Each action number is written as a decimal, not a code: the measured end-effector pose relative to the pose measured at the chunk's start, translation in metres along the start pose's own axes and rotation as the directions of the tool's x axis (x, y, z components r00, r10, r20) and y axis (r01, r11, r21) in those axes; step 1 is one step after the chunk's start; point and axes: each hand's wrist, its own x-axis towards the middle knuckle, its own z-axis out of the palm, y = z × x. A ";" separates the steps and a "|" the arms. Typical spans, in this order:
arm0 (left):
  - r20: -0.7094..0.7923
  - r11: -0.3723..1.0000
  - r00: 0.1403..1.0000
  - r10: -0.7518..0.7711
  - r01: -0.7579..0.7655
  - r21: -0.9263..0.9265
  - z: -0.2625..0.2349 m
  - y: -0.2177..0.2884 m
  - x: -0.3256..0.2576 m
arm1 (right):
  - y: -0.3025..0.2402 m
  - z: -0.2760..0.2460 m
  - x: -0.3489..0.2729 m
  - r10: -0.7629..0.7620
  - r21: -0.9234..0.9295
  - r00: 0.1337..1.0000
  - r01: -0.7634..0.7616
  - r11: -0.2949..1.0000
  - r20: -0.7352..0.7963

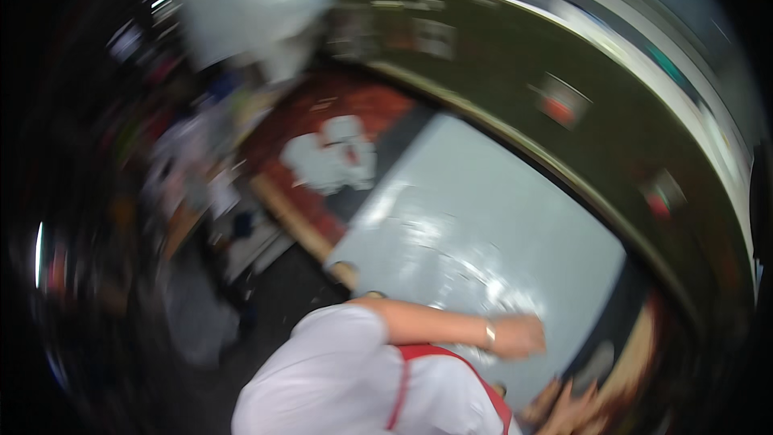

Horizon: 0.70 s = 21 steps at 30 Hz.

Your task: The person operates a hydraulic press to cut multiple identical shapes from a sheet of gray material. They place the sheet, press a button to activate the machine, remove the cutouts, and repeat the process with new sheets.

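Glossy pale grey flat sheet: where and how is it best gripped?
Pinch the sheet by its right edge, likely from the right: it lies flat, and that edge runs along a dark strip near the right hand. Blur hides whether it's loose.

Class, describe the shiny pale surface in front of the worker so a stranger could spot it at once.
Start with the long dark green panel curving across the picture. Just below it in view spreads a broad, roughly rectangular surface, the left hand over its near part. Unlike the reddish area to its left, it is pale grey and streaked with glare.
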 end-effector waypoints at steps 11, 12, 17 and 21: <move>0.124 0.969 0.968 0.219 -0.231 0.090 0.057 -0.016 0.005 | -0.067 -0.023 -0.014 -0.148 0.690 0.762 -0.462 0.557 0.630; 0.076 0.965 0.965 0.251 -0.256 0.059 0.052 -0.017 0.005 | -0.061 -0.021 -0.013 -0.191 0.707 0.731 -0.504 0.496 0.655; 0.030 0.968 0.971 0.239 -0.236 -0.081 0.039 -0.021 0.006 | -0.052 0.006 -0.015 -0.430 0.955 0.864 -0.167 0.244 0.261; -0.061 0.977 0.990 0.128 -0.137 -0.162 0.045 -0.025 0.022 | -0.061 0.014 -0.013 -0.400 0.701 0.818 -0.566 -0.434 0.412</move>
